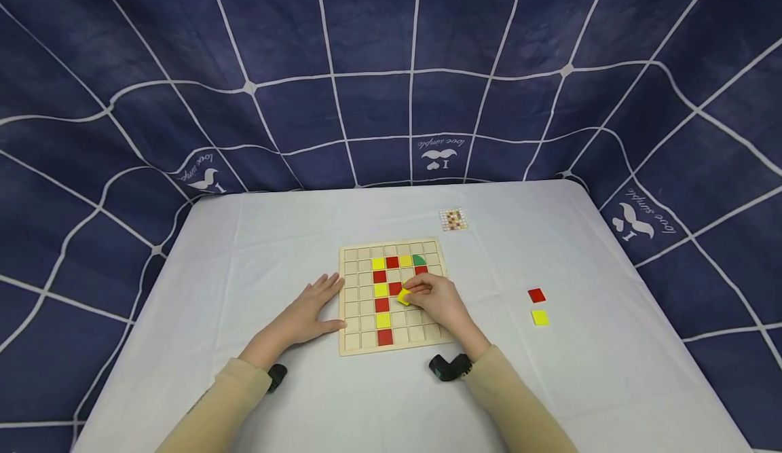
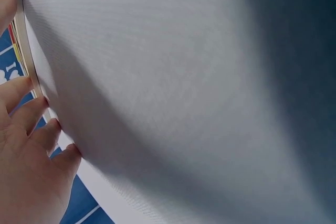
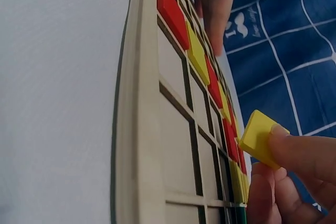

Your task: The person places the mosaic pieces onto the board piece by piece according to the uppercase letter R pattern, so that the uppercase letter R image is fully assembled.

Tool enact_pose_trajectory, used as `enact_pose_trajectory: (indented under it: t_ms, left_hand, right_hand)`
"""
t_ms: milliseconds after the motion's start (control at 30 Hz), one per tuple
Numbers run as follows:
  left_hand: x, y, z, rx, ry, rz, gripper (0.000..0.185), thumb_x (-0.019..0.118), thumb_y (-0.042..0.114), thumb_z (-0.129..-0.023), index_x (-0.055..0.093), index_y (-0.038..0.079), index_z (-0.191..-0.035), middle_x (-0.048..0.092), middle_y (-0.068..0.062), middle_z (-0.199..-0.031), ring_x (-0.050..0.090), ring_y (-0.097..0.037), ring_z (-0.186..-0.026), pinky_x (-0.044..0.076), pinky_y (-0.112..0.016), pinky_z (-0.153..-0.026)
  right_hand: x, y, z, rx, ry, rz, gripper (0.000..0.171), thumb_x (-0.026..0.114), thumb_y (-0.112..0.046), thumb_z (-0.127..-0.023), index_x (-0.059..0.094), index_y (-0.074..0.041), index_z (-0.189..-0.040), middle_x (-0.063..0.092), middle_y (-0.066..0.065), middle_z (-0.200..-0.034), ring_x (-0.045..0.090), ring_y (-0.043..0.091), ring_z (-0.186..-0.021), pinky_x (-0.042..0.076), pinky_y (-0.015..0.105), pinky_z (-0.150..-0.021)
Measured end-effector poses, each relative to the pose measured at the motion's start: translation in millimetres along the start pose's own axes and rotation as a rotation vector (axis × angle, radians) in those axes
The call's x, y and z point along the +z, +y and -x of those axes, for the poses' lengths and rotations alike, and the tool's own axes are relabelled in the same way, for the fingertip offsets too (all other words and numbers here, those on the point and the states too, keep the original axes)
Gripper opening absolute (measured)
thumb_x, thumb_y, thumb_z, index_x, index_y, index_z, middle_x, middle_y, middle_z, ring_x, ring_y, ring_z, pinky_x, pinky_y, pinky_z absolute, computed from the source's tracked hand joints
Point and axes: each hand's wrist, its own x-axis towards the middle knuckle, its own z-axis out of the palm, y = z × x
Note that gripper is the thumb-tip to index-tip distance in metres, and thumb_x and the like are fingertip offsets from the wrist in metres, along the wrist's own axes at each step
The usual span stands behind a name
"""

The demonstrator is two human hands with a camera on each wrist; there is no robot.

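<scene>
A wooden grid board (image 1: 360, 351) lies on the white table, with red and yellow square tiles in a column and a row, and a green quarter-round tile (image 1: 419, 260) near its far right corner. My right hand (image 1: 438, 298) pinches a yellow square tile (image 3: 260, 136) between thumb and fingers, tilted over the middle of the board, just right of a red tile (image 1: 395, 288). My left hand (image 1: 309, 312) lies with fingers spread at the board's left edge, fingertips and thumb right at the rim.
On the table to the right lie a loose red tile (image 1: 536, 295) and a loose yellow tile (image 1: 540, 318). Behind the board is a small pattern card (image 1: 453, 219) printed with a coloured grid. Dark blue cloth (image 1: 373, 32) with white lines hangs around the table.
</scene>
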Motion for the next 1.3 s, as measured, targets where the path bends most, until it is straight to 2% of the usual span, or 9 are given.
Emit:
enact_pose_trajectory:
  t_ms: [300, 700, 1033, 1300]
  left_hand:
    - [-1.3, 1.4, -1.4, 0.006, 0.009, -0.002, 0.090, 0.076, 0.041, -0.083, 0.033, 0.006, -0.153, 0.025, -0.015, -0.162, 0.015, -0.038, -0.152, 0.017, -0.058, -0.122]
    - [-3.8, 1.0, -1.1, 0.012, 0.002, 0.005, 0.090, 0.076, 0.042, -0.084, 0.032, 0.005, -0.154, 0.025, -0.015, -0.162, 0.015, -0.038, -0.152, 0.016, -0.059, -0.122]
    - [-4.1, -0.1, -0.8, 0.011, -0.004, 0.008, 0.090, 0.075, 0.042, -0.084, 0.031, 0.006, -0.154, 0.024, -0.015, -0.163, 0.014, -0.038, -0.152, 0.015, -0.058, -0.123]
    - [-3.3, -0.2, 0.2, 0.012, -0.009, 0.014, 0.090, 0.075, 0.042, -0.084, 0.031, 0.006, -0.154, 0.023, -0.015, -0.163, 0.014, -0.038, -0.152, 0.015, -0.058, -0.122]
  right_hand:
    - [5, -4, -2, -0.008, -0.062, 0.027, 0.010, 0.077, -0.012, -0.084, 0.075, -0.012, -0.094, 0.071, -0.001, -0.082, 0.064, 0.010, -0.072, 0.055, 0.024, -0.070]
    - [12, -3, -5, -0.149, -0.057, 0.193, 0.008, 0.076, -0.007, -0.085, 0.077, -0.010, -0.093, 0.069, 0.001, -0.089, 0.060, 0.008, -0.072, 0.054, 0.019, -0.066]
    - [11, -7, -6, -0.164, -0.078, 0.255, 0.010, 0.072, -0.006, -0.088, 0.078, -0.011, -0.094, 0.069, 0.003, -0.098, 0.057, 0.013, -0.079, 0.053, 0.022, -0.070]
    - [13, -7, -6, -0.187, -0.082, 0.291, 0.009, 0.072, -0.006, -0.088, 0.078, -0.011, -0.090, 0.065, 0.001, -0.090, 0.054, 0.013, -0.077, 0.050, 0.020, -0.067]
